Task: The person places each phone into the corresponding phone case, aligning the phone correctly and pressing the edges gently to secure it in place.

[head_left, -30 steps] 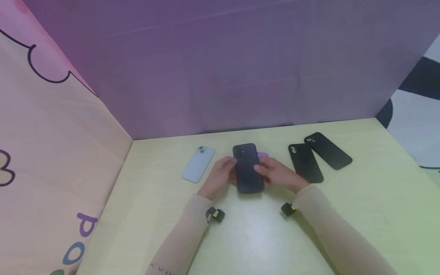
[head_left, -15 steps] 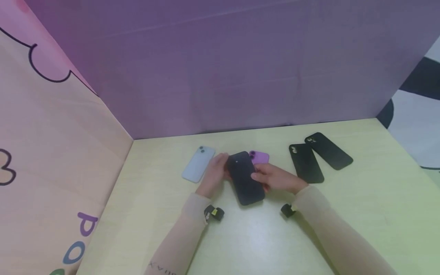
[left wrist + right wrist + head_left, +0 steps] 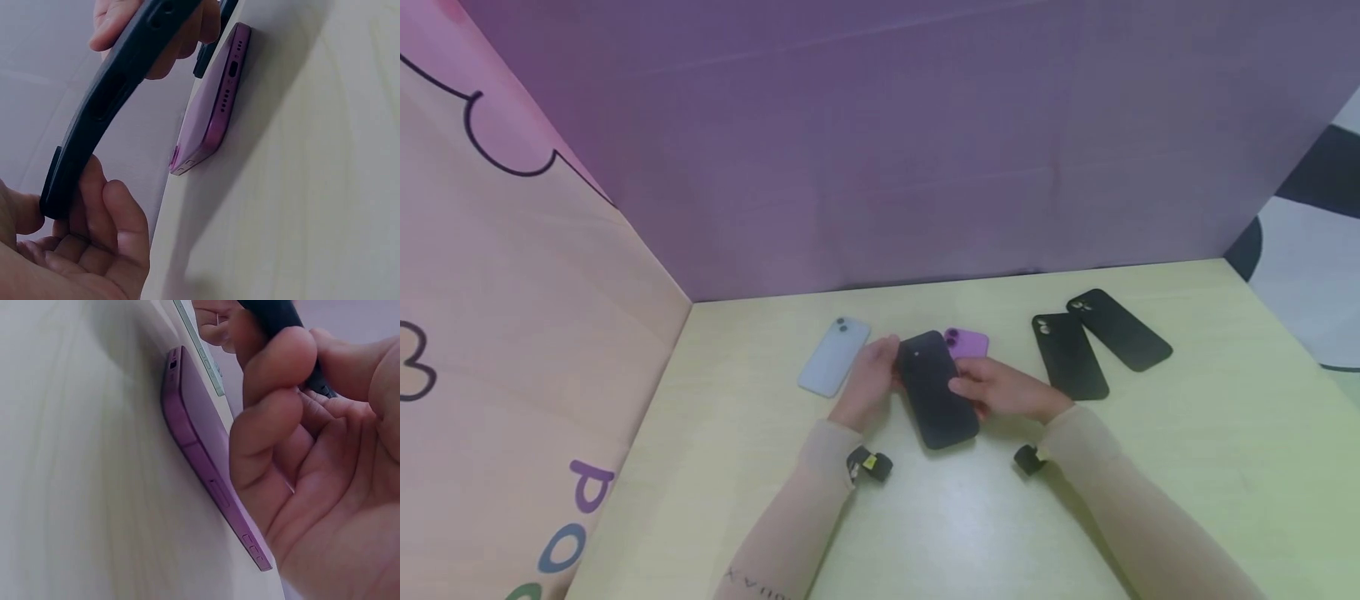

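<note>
A black phone case (image 3: 938,392) is held above the table between both hands, tilted, its back facing up in the head view. My left hand (image 3: 872,367) pinches its upper left edge between thumb and fingers. On the opposite long edge, my right hand (image 3: 1000,387) grips it, thumb on top and fingers curled beneath. The left wrist view shows the edge of the case (image 3: 94,119) slightly bowed, with cutouts in it. Just behind the case, a purple phone (image 3: 968,343) lies back up on the table, partly hidden by the right hand and the case.
To the left lies a light blue phone (image 3: 833,358), back up, close to the left hand. Two more black phone cases, one nearer (image 3: 1071,358) and one farther (image 3: 1120,331), lie at the right and overlap. A purple cloth wall (image 3: 880,167) rises behind the table (image 3: 925,525).
The held case has come lower and turned, its top swinging left, which uncovers more of the purple phone. The left hand shifted slightly left. In the last half second little has moved.
</note>
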Demonstrator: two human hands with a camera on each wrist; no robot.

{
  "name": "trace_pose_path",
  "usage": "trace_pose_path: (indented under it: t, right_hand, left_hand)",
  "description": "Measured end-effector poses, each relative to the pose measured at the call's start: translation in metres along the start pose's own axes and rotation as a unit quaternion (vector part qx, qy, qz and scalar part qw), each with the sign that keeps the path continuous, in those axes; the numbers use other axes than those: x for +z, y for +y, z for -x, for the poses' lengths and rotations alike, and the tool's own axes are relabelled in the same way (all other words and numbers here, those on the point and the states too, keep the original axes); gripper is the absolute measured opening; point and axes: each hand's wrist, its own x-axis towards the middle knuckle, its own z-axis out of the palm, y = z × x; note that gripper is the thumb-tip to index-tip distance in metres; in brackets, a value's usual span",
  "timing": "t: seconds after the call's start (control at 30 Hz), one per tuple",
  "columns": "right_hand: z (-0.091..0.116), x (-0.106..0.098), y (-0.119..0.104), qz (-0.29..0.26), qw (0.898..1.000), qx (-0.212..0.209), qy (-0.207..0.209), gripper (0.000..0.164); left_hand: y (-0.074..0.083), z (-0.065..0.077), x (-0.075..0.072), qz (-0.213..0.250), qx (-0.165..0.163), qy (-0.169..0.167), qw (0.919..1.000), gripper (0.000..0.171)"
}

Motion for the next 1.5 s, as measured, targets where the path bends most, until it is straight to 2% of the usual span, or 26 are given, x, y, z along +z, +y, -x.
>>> trace_pose_path:
  t: [0.17,0.47,0.7,0.97,1.23,1.5]
  right_hand:
    - [0.0,0.001,-0.001,0.004,1.0,0.001,0.006,0.027]
    - [0.0,0.001,-0.001,0.005,1.0,0.004,0.009,0.025]
    - [0.0,0.0,0.0,0.002,1.0,0.012,0.018,0.027]
    - [0.0,0.0,0.0,0.007,0.999,0.018,0.038,0.027]
    - [-0.003,-0.004,0.006,-0.006,0.994,0.042,0.097,0.026]
    - [-0.006,-0.006,0.006,-0.039,0.986,0.033,0.157,0.027]
  left_hand:
    - [0.0,0.0,0.0,0.013,0.001,0.001,0.9999,0.043]
    - [0.002,0.002,0.0,0.003,0.009,0.004,1.0,0.044]
    - [0.003,0.002,0.001,0.042,0.002,-0.003,0.9991,0.044]
    - [0.002,0.0,0.003,0.063,-0.009,0.004,0.998,0.042]
    - [-0.004,-0.002,0.007,0.071,0.005,-0.02,0.9973,0.032]
    - [-0.01,-0.004,0.013,0.025,0.014,-0.029,0.9992,0.028]
